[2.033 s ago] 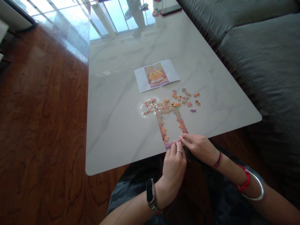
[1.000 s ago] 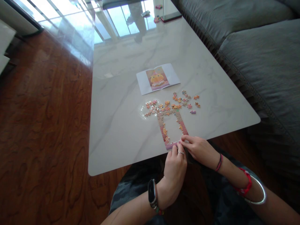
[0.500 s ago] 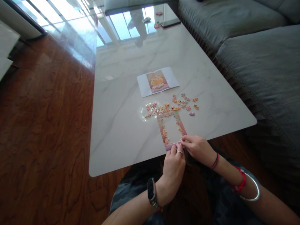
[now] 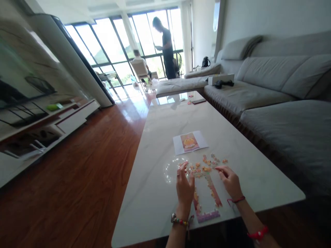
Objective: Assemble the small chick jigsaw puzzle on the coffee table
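Note:
A jigsaw puzzle frame [image 4: 208, 216] lies on the table near its front edge, with a purple bottom strip, pinkish sides and a bare middle. Loose puzzle pieces [image 4: 206, 169], mostly orange and pink, are scattered beyond its far side. My left hand [image 4: 184, 187] reaches over the left end of these pieces, its thumb and fingers apart. On the other side, my right hand [image 4: 230, 181] has its thumb and forefinger pinched together at the right of the pieces. Whatever lies between those fingertips is too small to make out. Behind the pieces rests a creased paper with an orange picture [image 4: 190, 142].
The glossy white table [image 4: 144, 193] stretches away to a dark flat device [image 4: 199, 101] and small colourful items at its far end. A grey sofa [image 4: 284, 120] runs along the right. Two people are near the windows, one standing [image 4: 168, 51], one seated [image 4: 139, 63].
Both hands have left the bottom strip of the puzzle and moved forward to the loose pieces, my left to their left side, my right to their right. The view has tilted up.

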